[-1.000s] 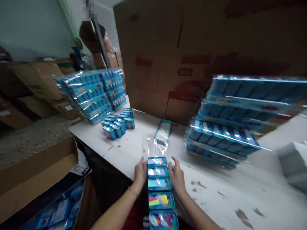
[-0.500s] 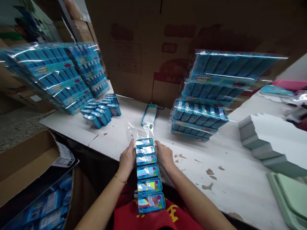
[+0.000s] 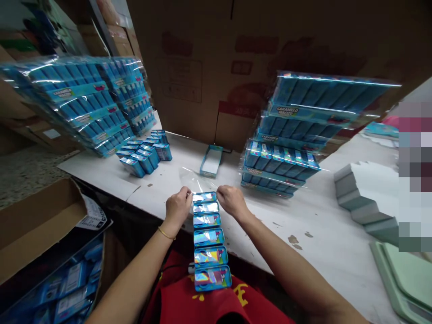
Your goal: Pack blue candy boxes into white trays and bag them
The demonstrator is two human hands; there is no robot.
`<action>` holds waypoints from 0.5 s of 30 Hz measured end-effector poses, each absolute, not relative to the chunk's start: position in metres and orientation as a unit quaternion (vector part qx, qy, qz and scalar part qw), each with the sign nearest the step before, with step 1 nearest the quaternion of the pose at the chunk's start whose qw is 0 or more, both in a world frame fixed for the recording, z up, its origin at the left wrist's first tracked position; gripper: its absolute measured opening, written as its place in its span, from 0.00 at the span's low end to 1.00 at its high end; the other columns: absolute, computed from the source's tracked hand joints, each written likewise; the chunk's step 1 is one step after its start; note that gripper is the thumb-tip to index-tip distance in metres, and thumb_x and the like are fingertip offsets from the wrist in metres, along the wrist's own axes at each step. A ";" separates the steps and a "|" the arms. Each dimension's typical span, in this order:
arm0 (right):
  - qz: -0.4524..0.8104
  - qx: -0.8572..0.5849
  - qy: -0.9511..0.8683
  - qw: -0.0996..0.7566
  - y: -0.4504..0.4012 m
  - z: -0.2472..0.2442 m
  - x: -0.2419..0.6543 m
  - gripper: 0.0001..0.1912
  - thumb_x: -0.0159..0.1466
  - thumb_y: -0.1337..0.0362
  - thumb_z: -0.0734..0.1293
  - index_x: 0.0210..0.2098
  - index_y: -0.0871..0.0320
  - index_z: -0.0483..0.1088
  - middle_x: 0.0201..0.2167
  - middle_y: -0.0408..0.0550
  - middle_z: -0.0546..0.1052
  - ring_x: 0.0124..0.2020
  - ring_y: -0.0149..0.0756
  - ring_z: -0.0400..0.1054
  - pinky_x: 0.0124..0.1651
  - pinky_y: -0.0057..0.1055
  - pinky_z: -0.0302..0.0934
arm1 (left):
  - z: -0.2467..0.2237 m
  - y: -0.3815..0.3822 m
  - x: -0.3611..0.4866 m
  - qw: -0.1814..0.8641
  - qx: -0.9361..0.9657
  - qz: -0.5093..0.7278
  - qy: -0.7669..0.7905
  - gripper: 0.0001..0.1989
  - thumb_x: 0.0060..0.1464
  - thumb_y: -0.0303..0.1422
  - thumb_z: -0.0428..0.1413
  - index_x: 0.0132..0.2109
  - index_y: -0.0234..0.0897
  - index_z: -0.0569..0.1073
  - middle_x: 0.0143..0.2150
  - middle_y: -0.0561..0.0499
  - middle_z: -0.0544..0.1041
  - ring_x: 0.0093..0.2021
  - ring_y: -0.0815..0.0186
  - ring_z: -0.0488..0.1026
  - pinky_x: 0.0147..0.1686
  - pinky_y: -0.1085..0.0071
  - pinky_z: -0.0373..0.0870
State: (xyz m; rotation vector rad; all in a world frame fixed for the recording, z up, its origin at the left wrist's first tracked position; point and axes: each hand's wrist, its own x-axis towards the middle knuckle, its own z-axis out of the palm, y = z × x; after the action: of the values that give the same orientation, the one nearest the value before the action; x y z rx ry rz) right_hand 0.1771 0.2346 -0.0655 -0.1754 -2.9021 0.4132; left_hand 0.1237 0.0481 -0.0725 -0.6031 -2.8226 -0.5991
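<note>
A row of several blue tins (image 3: 208, 237) with shiny tops runs from my body to the table edge. Clear plastic film (image 3: 195, 180) sticks out past the row's far end. My left hand (image 3: 178, 207) is closed at the far left corner, thumb and finger pinching the film. Opposite it, my right hand (image 3: 232, 200) is closed in a pinch on the film at the far right corner. How far the film covers the tins is hard to tell. Just beyond lies an open blue tray (image 3: 211, 171) with a white inside.
Loose blue tins (image 3: 143, 157) stand on the white table (image 3: 270, 229) at left. Film-wrapped stacks of blue packs rise at left (image 3: 84, 105) and right (image 3: 286, 148). Grey-white folded card (image 3: 367, 189) and a green scale-like device (image 3: 405, 279) lie right. A carton (image 3: 43, 216) of tins stands lower left.
Both hands have gone from lying along the sides of the row, fingers pointing forward, to pinching the film at its far corners. The film's loose end has shifted slightly.
</note>
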 end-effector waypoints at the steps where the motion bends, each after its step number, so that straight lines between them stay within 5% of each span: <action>1: 0.121 -0.043 -0.983 0.132 0.233 -0.068 0.185 0.12 0.62 0.66 0.57 0.29 0.57 0.71 0.29 0.46 0.74 0.28 0.32 0.64 0.28 0.28 0.45 | -0.074 0.046 0.128 0.110 -0.212 -0.198 -0.951 0.11 0.57 0.36 0.45 0.36 0.37 0.69 0.29 0.50 0.75 0.31 0.66 0.71 0.30 0.73 0.58; 8: 0.078 0.063 -0.958 0.269 0.221 -0.109 0.236 0.15 0.65 0.68 0.53 0.29 0.59 0.67 0.25 0.47 0.69 0.28 0.32 0.60 0.34 0.29 0.48 | -0.114 0.027 0.168 0.113 -0.266 -0.246 -0.925 0.11 0.59 0.34 0.42 0.39 0.36 0.67 0.32 0.47 0.74 0.32 0.66 0.72 0.31 0.73 0.61; 15: 0.139 -0.127 -0.970 0.157 0.213 -0.126 0.227 0.11 0.64 0.66 0.56 0.28 0.59 0.66 0.25 0.45 0.70 0.27 0.32 0.62 0.30 0.27 0.47 | -0.134 0.033 0.155 0.050 -0.158 -0.250 -0.954 0.09 0.57 0.36 0.44 0.40 0.36 0.64 0.27 0.51 0.73 0.28 0.64 0.72 0.26 0.73 0.56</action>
State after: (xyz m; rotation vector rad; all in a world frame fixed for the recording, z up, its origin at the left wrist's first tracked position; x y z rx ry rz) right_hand 0.2271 0.2130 -0.1264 -0.3646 -2.7747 0.3966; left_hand 0.1549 0.0332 -0.1338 -0.4804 -2.9051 -0.7619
